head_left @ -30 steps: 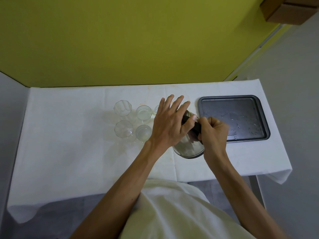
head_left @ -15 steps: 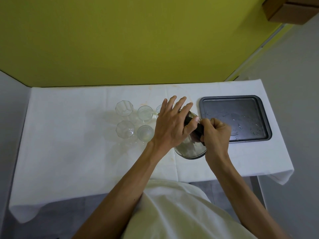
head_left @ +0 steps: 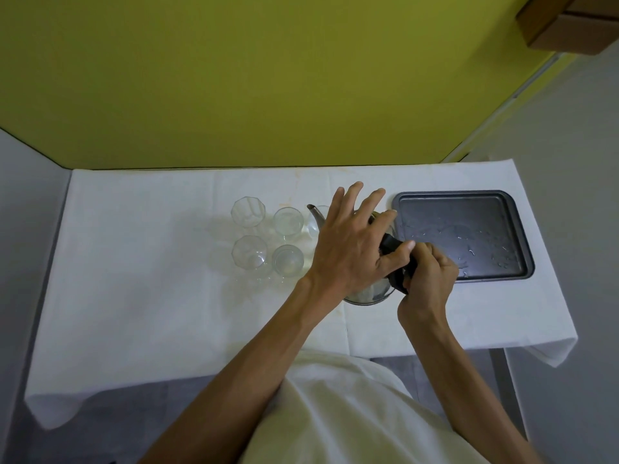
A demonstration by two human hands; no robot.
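Note:
A metal kettle (head_left: pixel 368 293) with a thin spout (head_left: pixel 315 212) pointing left stands on the white tablecloth (head_left: pixel 150 296), mostly hidden under my hands. My left hand (head_left: pixel 351 242) lies flat over its top, fingers spread and straight, thumb against the black handle (head_left: pixel 390 244). My right hand (head_left: pixel 427 272) grips that black handle from the right side. Several clear drinking glasses stand left of the kettle, among them a faceted one (head_left: pixel 248 212) and a round one (head_left: pixel 287 220).
A dark baking tray (head_left: pixel 516 229) with water drops lies on the cloth right of the kettle. A yellow wall rises behind the table. A cardboard box (head_left: pixel 569 21) shows at the top right. The table's right edge drops to grey floor.
The kettle and both hands have stayed in nearly the same place. My left fingers have spread slightly over the top.

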